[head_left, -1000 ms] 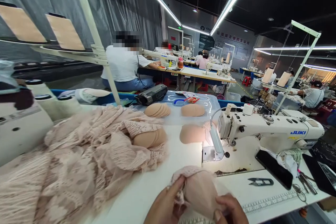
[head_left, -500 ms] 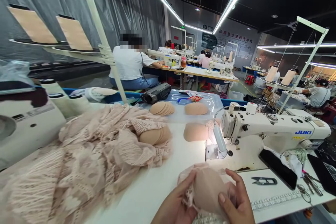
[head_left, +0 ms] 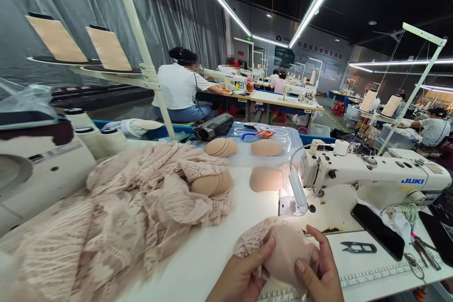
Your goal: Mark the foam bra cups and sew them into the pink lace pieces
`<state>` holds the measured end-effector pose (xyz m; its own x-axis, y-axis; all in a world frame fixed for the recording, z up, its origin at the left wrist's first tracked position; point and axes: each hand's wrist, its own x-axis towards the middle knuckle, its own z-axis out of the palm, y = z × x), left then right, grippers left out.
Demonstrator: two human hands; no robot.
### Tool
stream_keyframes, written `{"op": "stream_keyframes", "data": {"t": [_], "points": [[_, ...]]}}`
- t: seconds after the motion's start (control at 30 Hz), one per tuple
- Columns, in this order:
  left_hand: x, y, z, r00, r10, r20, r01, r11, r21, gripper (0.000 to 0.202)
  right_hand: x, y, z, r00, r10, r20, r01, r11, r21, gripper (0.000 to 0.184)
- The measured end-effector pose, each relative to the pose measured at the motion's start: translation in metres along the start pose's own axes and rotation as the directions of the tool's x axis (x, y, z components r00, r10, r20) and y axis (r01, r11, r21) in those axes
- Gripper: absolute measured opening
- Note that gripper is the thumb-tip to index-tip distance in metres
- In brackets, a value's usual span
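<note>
Both hands hold a beige bra cup pad (head_left: 287, 255) over the front of the white table. Sheer lace fabric (head_left: 252, 239) wraps about it, bunched at its left and upper side. My left hand (head_left: 246, 271) grips the left edge, thumb on the pad's face and fingers behind, partly hidden. On the right edge, my right hand (head_left: 320, 271) presses with its thumb while the index finger sticks up. Just behind the hands, the sewing machine's needle plate (head_left: 287, 206) is lit by a small lamp (head_left: 297, 189). A ruler strip (head_left: 375, 271) runs along the table beside my right hand.
Lace garments (head_left: 116, 207) heap up on the left. Pads lie in stacks (head_left: 221, 146) beyond them. A white sewing machine (head_left: 371, 174) stands at right, with a phone (head_left: 378, 231), thread snips (head_left: 358, 247) and scissors (head_left: 423, 250) before it. Another person (head_left: 177, 85) sits ahead.
My left thumb has moved up along the pad's left edge, and more lace shows spread out on that side. My right hand keeps its hold. The whole view has shifted slightly.
</note>
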<state>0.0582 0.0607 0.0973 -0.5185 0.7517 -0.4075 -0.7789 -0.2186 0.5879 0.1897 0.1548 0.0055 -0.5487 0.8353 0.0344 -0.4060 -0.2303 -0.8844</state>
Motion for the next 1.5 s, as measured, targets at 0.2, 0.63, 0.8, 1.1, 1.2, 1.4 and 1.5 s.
{"op": "stream_keyframes", "data": {"t": [0.2, 0.63, 0.8, 1.1, 1.2, 1.4, 1.5], "points": [[0.003, -0.003, 0.0, 1.0, 0.001, -0.011, -0.001, 1.0, -0.02, 0.044, 0.0, 0.0, 0.002, 1.0, -0.01, -0.025, 0.01, 1.0, 0.011, 0.086], [0.009, 0.004, 0.017, 0.987, -0.115, -0.115, 0.11, 0.993, -0.05, 0.015, 0.004, 0.006, 0.0, 1.0, -0.013, 0.007, 0.013, 1.0, 0.026, 0.082], [0.013, 0.006, 0.018, 0.982, -0.161, -0.099, 0.157, 0.986, -0.053, 0.014, 0.003, 0.002, 0.003, 1.0, -0.015, -0.016, 0.016, 0.999, 0.039, 0.081], [0.016, 0.0, 0.008, 0.998, -0.059, 0.028, 0.058, 0.998, 0.037, 0.037, -0.001, -0.003, 0.01, 1.0, -0.011, -0.026, 0.012, 1.0, 0.004, 0.083], [0.019, -0.002, 0.003, 0.998, -0.035, 0.044, 0.031, 0.995, 0.098, 0.04, -0.004, -0.004, 0.013, 1.0, -0.008, -0.01, 0.008, 1.0, 0.03, 0.082], [0.02, 0.004, 0.004, 1.0, -0.027, 0.01, 0.026, 0.992, 0.122, 0.049, -0.011, 0.004, 0.001, 0.997, 0.024, 0.074, -0.026, 0.999, 0.025, 0.092], [0.012, 0.017, 0.006, 0.999, 0.001, 0.032, -0.007, 0.983, 0.184, 0.052, -0.012, 0.002, -0.014, 0.986, 0.08, 0.145, -0.069, 0.994, -0.081, 0.099]]}}
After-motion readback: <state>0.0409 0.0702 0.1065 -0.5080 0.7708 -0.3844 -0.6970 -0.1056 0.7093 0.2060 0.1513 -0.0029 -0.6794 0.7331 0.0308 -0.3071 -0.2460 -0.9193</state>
